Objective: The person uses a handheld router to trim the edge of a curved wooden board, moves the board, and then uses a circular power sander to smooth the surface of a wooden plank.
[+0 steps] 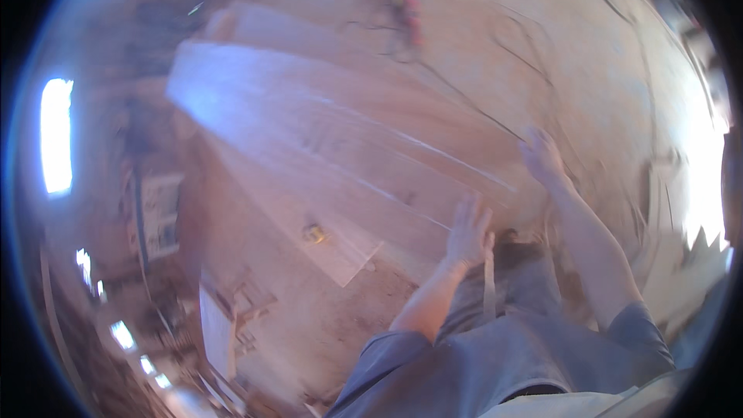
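Long wooden boards (340,131) lie side by side in front of me, running from near my body toward the far left. My left hand (468,234) rests at their near end, its fingers stretched out flat and holding nothing. By the far right corner of the boards is my right hand (544,158); motion blur smears its fingers, so their grip is unclear. A small yellow object (313,234), too blurred to name, sits on the left board. A pale narrow strip (489,282) hangs below my left hand.
A red tool (412,17) lies on the floor beyond the boards, with a dark cord (464,98) trailing toward my right hand. More cable (526,50) loops at the far right. A pale panel (218,329) and wooden frame pieces (251,298) stand at lower left.
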Motion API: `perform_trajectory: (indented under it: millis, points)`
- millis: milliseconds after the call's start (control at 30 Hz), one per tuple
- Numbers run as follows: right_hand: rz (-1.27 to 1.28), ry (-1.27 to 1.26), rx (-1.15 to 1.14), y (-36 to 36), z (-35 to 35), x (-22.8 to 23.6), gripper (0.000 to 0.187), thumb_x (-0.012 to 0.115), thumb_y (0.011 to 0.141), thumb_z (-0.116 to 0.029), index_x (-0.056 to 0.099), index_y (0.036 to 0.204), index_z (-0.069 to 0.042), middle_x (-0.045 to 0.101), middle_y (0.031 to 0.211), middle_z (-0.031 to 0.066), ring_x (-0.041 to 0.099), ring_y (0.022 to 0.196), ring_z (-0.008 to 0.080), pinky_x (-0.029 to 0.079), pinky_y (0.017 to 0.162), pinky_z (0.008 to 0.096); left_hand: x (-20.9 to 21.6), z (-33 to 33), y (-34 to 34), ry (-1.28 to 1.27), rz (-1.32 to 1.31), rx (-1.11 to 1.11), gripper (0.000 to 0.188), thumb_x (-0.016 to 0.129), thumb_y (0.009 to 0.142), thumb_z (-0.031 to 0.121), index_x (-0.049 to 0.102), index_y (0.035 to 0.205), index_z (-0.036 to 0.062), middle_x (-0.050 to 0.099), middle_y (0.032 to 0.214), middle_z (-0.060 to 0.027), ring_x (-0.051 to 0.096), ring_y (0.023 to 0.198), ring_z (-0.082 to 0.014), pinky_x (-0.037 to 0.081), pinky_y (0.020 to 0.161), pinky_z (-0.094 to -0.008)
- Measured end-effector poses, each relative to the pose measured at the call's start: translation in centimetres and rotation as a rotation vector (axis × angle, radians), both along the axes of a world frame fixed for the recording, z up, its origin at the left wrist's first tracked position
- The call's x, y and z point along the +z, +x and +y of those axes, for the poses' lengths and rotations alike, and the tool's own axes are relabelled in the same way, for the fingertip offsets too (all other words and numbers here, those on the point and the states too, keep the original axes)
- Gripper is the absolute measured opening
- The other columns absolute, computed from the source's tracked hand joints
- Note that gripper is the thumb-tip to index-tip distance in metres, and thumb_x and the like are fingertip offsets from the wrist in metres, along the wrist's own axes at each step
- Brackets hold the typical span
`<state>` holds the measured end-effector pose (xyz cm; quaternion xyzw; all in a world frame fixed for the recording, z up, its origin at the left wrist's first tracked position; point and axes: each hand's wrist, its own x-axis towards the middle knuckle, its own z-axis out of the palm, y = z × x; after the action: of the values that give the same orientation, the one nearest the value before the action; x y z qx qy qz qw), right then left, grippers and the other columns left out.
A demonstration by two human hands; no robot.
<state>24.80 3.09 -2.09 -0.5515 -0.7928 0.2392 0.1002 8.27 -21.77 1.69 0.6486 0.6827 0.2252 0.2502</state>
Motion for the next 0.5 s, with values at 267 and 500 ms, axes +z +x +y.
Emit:
perform_trajectory:
  millis: [267,500]
  points:
    - [-0.107,-0.237,0.334,-2.3,1.7,-2.5,0.024,0.058,0.093,-0.024,0.069,0.107,-0.008,0.069,0.104,0.0184,0.069,0.095,0.0384,0.056,0.084,0.0506,-0.7,-10.8,-3.0,0.017,0.291,1.024,0.072,0.066,0.089,0.027,0.042,0.15,-0.0031,0.044,0.151,-0.0281,0.04,0.142,-0.0429,0.033,0.118,-0.0513]
    - [-0.283,0.045,1.087,-7.0,2.1,-0.9,0.009,0.065,0.085,-0.014,0.074,0.088,-0.014,0.07,0.08,0.0013,0.069,0.085,0.0228,0.06,0.074,0.036,-7.5,-20.5,-5.5,-0.381,-0.642,1.729,0.061,0.07,0.087,0.021,0.052,0.137,-0.0082,0.062,0.125,-0.0289,0.061,0.121,-0.0335,0.05,0.102,-0.0476]
